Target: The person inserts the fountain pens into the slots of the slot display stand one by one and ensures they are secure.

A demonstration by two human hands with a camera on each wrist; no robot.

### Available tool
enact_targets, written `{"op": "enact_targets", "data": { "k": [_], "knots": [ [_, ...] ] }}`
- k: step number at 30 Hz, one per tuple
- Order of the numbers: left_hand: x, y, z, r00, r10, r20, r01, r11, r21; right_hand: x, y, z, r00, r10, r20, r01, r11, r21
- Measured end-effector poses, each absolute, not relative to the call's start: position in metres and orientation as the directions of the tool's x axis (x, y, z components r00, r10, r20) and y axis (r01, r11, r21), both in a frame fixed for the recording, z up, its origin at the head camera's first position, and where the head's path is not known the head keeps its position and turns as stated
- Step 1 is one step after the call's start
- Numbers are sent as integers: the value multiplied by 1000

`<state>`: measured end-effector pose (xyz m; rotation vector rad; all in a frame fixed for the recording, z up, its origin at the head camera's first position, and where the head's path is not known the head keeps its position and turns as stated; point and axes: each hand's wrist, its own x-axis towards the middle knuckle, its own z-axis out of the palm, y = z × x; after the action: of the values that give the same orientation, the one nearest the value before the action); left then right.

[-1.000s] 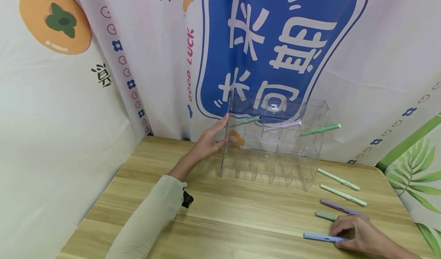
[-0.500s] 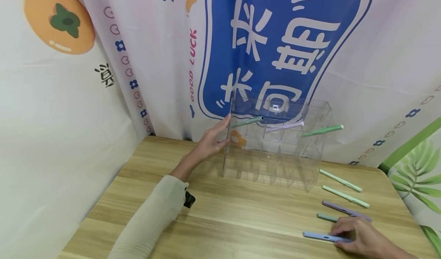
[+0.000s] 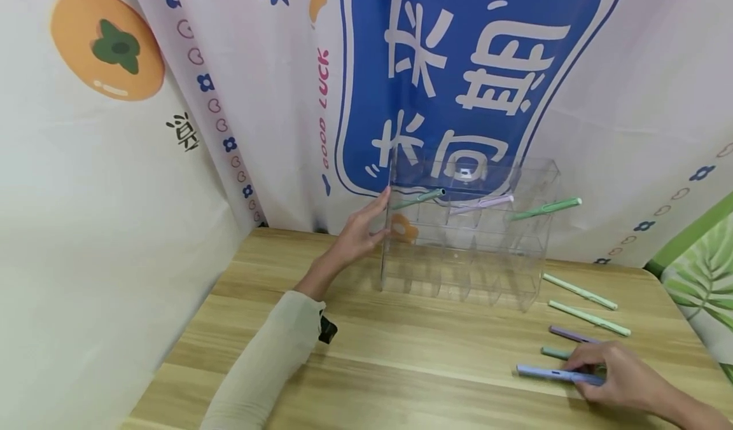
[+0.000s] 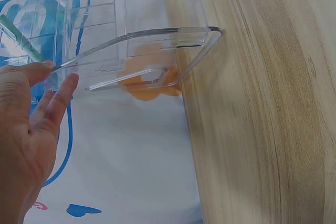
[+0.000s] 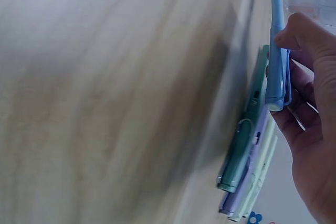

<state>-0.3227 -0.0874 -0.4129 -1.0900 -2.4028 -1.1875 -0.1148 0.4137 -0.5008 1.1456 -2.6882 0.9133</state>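
My right hand (image 3: 621,374) pinches a blue pen (image 3: 535,372) between thumb and fingers; in the right wrist view the pen (image 5: 275,17) is raised over the tabletop. Beside it lie a dark green pen (image 3: 554,352) and a purple pen (image 3: 569,334), both partly hidden by the hand in the head view. My left hand (image 3: 356,234) touches the left side of a clear acrylic pen rack (image 3: 465,257), its fingers extended along the panel edge (image 4: 131,35). Across the rack's upper tier rest a grey-green pen (image 3: 426,196), a lilac pen (image 3: 487,204) and a green pen (image 3: 550,208).
Two pale mint pens (image 3: 590,318) lie to the right of the rack on the wooden table (image 3: 424,360). A printed cloth (image 3: 280,131) hangs close behind the rack, and another white cloth (image 3: 103,226) borders the left side.
The right hand has lifted the blue pen off the table. The left hand stays at the rack's side; the whole head view has shifted slightly.
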Motion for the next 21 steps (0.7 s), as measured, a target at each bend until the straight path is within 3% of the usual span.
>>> {"op": "enact_targets", "data": {
  "k": [13, 21],
  "knots": [
    [-321, -82, -414, -698, 512, 501, 709, 393, 585, -128, 417, -479, -667, -548, 505, -744, 513, -428],
    [-320, -84, -411, -702, 503, 504, 708, 421, 567, -140, 420, -458, -682, -513, 521, -724, 572, -386]
  ]
}}
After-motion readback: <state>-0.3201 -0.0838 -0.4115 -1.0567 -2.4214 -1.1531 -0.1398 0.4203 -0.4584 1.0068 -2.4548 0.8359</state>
